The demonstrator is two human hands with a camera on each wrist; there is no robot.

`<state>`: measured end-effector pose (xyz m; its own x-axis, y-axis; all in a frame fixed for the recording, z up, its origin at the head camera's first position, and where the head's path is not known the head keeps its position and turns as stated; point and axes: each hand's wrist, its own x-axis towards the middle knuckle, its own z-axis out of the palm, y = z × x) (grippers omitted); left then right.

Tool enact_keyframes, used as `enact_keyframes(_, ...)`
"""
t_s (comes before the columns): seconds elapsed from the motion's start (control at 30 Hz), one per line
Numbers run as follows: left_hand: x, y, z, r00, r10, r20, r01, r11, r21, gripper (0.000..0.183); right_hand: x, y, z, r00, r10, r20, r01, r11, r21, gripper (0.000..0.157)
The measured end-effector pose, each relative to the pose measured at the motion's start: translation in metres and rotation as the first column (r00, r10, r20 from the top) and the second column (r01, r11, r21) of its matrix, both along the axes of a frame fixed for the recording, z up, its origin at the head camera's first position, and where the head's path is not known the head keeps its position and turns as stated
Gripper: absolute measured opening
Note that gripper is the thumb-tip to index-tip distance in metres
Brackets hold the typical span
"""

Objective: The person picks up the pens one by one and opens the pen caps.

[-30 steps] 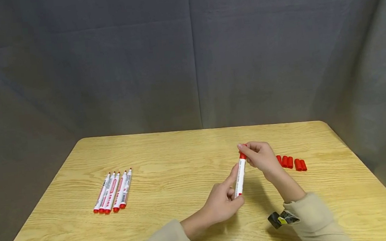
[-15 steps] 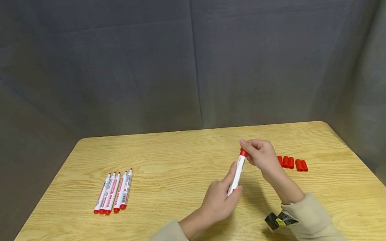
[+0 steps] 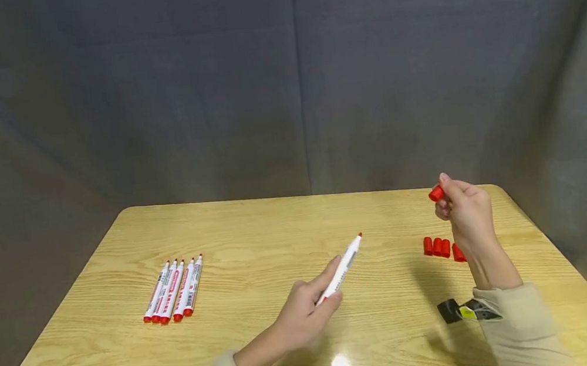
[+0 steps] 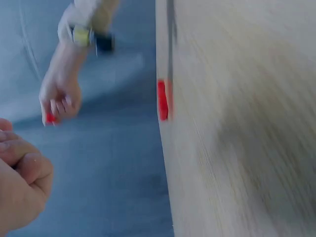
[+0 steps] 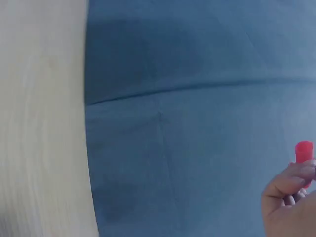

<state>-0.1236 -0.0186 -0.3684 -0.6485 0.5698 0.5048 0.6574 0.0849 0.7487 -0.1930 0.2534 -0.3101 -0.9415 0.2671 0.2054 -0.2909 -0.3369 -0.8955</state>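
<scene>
In the head view the left hand (image 3: 301, 318) grips a white marker (image 3: 341, 272) near its rear end, its bare red tip pointing up and to the right. Off to the right, the right hand (image 3: 468, 207) pinches a red marker cap (image 3: 436, 193) between thumb and fingers, raised above the table. The same red cap (image 5: 304, 151) shows in the right wrist view, partly covered by the fingers. In the left wrist view the left hand (image 4: 22, 180) is at the lower left, and its marker is not visible there.
Several uncapped white markers (image 3: 173, 292) lie side by side on the left of the wooden table (image 3: 266, 233). On the right, several red caps (image 3: 437, 247) stand in a row, partly hidden by the right forearm. A grey curtain (image 3: 200, 97) hangs behind.
The cap has come off the marker. The right hand has carried it right and up, while the left hand has drawn the marker left and down.
</scene>
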Motion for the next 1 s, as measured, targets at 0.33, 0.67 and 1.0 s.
enact_keyframes(0.33,-0.004,-0.015,-0.004,0.999,0.022,0.042,-0.023,0.999,0.034,0.048,0.012,0.002,-0.007,1.000,0.019,0.002,-0.019,0.988,0.154,0.026)
enact_keyframes(0.67,-0.009,-0.027,-0.006,0.995,0.030,0.092,-0.032,0.999,0.023,0.047,0.024,0.003,-0.012,0.996,0.082,0.030,-0.086,0.981,0.174,0.025)
enact_keyframes(1.0,-0.011,-0.047,0.000,0.993,0.084,0.080,-0.087,0.996,0.030,0.047,0.029,0.001,-0.017,0.993,0.098,0.072,-0.111,0.971,0.211,0.024)
